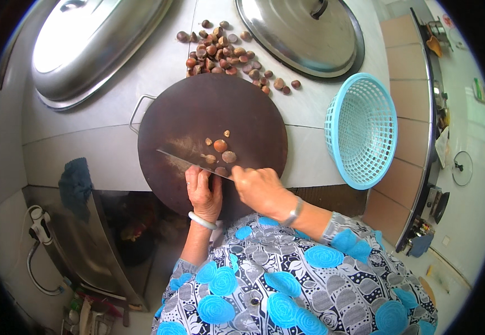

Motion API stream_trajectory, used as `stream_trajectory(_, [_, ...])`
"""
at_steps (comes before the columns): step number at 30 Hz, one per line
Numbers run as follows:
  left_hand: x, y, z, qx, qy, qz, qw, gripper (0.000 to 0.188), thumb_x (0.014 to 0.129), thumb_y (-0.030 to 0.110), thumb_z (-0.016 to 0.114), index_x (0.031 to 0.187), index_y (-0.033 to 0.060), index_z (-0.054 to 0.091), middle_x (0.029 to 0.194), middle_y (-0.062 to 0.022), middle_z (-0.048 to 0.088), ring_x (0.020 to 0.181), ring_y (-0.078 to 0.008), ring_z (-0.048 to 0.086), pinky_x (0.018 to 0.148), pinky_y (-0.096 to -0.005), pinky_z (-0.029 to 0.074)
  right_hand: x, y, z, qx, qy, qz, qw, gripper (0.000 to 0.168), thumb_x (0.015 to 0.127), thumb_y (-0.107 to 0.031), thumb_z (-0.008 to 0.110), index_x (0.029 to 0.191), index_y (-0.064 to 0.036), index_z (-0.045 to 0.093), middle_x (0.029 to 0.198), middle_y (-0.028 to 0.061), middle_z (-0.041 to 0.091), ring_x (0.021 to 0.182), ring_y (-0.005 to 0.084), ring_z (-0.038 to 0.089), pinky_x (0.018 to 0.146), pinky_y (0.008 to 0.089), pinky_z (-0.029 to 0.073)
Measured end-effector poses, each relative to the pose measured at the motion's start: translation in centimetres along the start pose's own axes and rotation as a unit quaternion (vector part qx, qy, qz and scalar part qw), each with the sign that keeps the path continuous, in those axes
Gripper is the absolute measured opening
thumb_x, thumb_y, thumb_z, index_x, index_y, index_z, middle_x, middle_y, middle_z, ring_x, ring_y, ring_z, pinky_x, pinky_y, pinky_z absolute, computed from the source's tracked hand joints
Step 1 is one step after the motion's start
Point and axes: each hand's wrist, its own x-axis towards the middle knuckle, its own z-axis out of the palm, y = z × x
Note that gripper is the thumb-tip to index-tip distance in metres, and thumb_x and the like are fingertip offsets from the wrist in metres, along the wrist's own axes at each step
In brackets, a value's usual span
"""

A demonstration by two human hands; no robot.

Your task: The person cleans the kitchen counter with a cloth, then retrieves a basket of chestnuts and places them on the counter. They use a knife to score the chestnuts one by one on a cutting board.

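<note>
A dark round chopping board (179,109) with a metal side handle (137,112) lies before me. My right hand (259,184) grips the handle end of a kitchen knife (184,161), its blade slanting to the upper left over the board. Close behind the blade is my left hand (204,190), fingertips at the metal; whether they pinch anything is hidden. One chestnut (221,171) shows just beyond the blade near my right fingers. Farther up lie a reddish-brown chestnut (220,145), a duller chestnut (229,157), a pale-tipped piece (210,159) and small shell bits (227,133).
Beyond the board, many loose chestnuts (211,50) are heaped on the tiled counter (79,138). Two metal lids (100,50) (301,33) flank them. At right stands a light-blue plastic basket (361,130). A blue cloth (75,182) hangs at left above a dark recess.
</note>
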Motion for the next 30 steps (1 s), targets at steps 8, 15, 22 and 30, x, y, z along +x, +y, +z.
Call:
stream_trajectory(8, [-0.5, -0.1, 0.1, -0.001, 0.001, 0.007, 1.0, 0.031, 0.074, -0.007, 0.075, 0.101, 0.002, 0.064, 0.103, -0.0146, 0.063, 0.096, -0.0324, 0.06, 0.086, -0.0413, 0.05, 2.3, 0.8, 0.1, 0.062, 0.009, 0.021, 0.998, 0.01, 0.088, -0.011, 0.058, 0.084, -0.002, 0.061, 0.063, 0.0176, 0.065, 0.062, 0.0357, 0.069, 0.056, 0.0434, 0.057])
stream_trajectory(15, [1.1, 0.7, -1.3, -0.04, -0.041, -0.032, 0.998, 0.029, 0.078, -0.006, 0.074, 0.104, 0.0021, 0.063, 0.107, -0.0139, 0.062, 0.099, -0.0323, 0.06, 0.088, -0.0396, 0.049, 0.2, 3.2, -3.1, 0.369, 0.08, 0.149, 0.914, 0.016, 0.092, -0.011, 0.065, 0.097, 0.005, 0.066, 0.062, 0.0071, 0.062, 0.047, 0.0114, 0.057, 0.045, 0.0299, 0.046])
stream_trajectory(22, [7.4, 1.6, -1.5, -0.084, -0.026, -0.03, 0.996, 0.018, 0.088, -0.009, 0.063, 0.103, 0.0001, 0.061, 0.106, -0.015, 0.064, 0.098, -0.0309, 0.063, 0.084, -0.0369, 0.051, -2.5, 4.4, -5.9, 0.49, -0.003, 0.314, 0.813, 0.025, 0.093, -0.019, 0.065, 0.091, 0.006, 0.062, 0.06, 0.0025, 0.057, 0.04, 0.0079, 0.049, 0.039, 0.0257, 0.04])
stream_trajectory(30, [17.7, 1.1, 5.4, -0.142, -0.106, 0.028, 0.984, 0.01, 0.087, -0.004, 0.063, 0.095, 0.0011, 0.065, 0.101, -0.0146, 0.066, 0.095, -0.0321, 0.063, 0.084, -0.0379, 0.051, -6.7, 7.1, -1.0, 0.571, -0.065, 0.34, 0.745, 0.033, 0.092, -0.017, 0.066, 0.115, 0.004, 0.057, 0.06, 0.0059, 0.058, 0.039, 0.0119, 0.05, 0.037, 0.027, 0.041])
